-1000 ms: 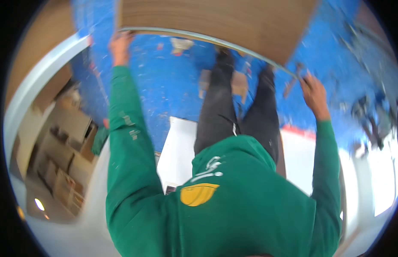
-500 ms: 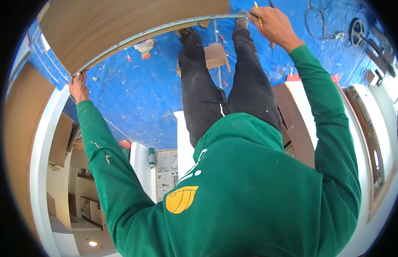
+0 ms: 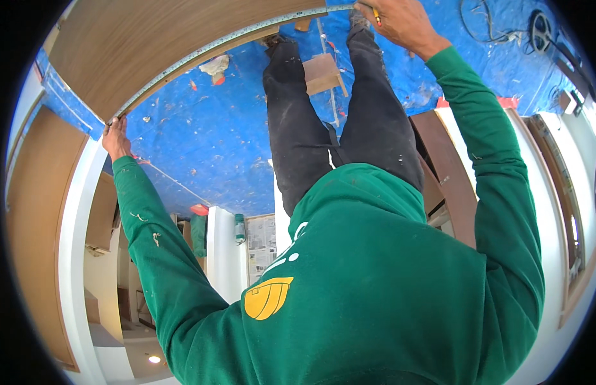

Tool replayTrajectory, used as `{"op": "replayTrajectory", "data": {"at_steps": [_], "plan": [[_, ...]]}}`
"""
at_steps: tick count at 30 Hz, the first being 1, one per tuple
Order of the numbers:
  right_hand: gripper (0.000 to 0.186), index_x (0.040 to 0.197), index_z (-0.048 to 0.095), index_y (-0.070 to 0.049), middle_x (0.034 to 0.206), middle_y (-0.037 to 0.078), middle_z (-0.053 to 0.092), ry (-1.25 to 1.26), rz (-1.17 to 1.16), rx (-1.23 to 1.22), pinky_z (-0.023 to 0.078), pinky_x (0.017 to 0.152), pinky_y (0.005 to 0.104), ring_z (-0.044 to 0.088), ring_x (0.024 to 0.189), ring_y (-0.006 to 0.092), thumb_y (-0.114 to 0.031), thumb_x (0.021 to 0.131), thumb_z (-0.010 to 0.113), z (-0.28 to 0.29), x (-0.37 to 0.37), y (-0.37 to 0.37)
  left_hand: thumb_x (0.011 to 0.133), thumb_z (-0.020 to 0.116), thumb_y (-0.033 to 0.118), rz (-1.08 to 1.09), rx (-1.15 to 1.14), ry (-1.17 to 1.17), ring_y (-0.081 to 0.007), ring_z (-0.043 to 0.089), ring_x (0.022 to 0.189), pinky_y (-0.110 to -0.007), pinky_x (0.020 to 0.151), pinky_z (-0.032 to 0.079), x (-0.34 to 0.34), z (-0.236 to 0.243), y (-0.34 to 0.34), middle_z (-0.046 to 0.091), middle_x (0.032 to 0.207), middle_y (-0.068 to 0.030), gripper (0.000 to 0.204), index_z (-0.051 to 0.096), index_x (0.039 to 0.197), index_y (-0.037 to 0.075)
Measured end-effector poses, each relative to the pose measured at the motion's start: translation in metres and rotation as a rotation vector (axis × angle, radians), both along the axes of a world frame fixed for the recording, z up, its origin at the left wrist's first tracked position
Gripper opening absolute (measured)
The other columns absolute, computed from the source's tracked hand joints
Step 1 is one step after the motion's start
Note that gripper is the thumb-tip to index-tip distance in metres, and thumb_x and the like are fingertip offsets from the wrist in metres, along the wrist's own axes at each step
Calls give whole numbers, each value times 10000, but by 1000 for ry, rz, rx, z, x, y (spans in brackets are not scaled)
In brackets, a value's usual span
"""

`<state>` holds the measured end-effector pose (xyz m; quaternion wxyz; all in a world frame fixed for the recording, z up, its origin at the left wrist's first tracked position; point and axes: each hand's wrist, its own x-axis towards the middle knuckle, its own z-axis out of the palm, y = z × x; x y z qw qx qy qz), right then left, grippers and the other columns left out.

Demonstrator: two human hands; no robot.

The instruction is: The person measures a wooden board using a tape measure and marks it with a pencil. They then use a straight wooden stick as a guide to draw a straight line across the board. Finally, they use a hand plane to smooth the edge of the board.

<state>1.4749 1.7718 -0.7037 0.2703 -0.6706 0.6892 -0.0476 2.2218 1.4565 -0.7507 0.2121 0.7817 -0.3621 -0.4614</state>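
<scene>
A measuring tape point(image 3: 222, 43) runs stretched along the near edge of a wood-grain board point(image 3: 163, 38). At the board's left corner, my left hand point(image 3: 117, 137) is closed with its fingertips on the tape's end. My right hand point(image 3: 400, 24), at the top edge of the picture, grips the tape just past the board's right end. A yellow pencil point(image 3: 377, 17) is also held between the fingers of that hand. The tape's case cannot be made out.
Blue sheeting point(image 3: 201, 154) covers the floor, with scraps on it. A small wooden piece point(image 3: 321, 74) lies between my legs. Cables and a black wheel-like item point(image 3: 540, 31) sit far right. A white post point(image 3: 79, 256) and brown panel point(image 3: 41, 212) stand at left.
The tape's right end and my right hand have shifted up and slightly left in the picture. My left hand stays at the board's corner. The surroundings have shifted a little with the view.
</scene>
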Motion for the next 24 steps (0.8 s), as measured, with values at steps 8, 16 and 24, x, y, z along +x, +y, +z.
{"op": "replayTrajectory", "data": {"at_steps": [8,16,24], "plan": [[249,824,687,-91,774,152,673,4,-2,-40,519,669,541,689,746,400,-289,974,664,10,5,-2,1060,621,-22,-45,35,-16,-424,697,1241,-476,1127,593,-11,10,1,624,1338,-291,462,399,1432,-182],[236,844,688,-95,784,145,678,37,-18,-63,513,682,539,686,758,395,-294,969,669,7,6,3,1074,607,-8,-84,80,27,-435,682,1266,-475,1119,601,-13,13,-4,598,1376,-307,523,344,1492,-180],[230,830,682,-97,767,132,668,64,-3,-78,499,678,538,678,751,384,-286,961,683,10,6,1,928,804,188,-213,-162,-871,-399,694,1086,-467,966,567,-44,-10,14,668,1228,-261,560,549,1300,-145]]}}
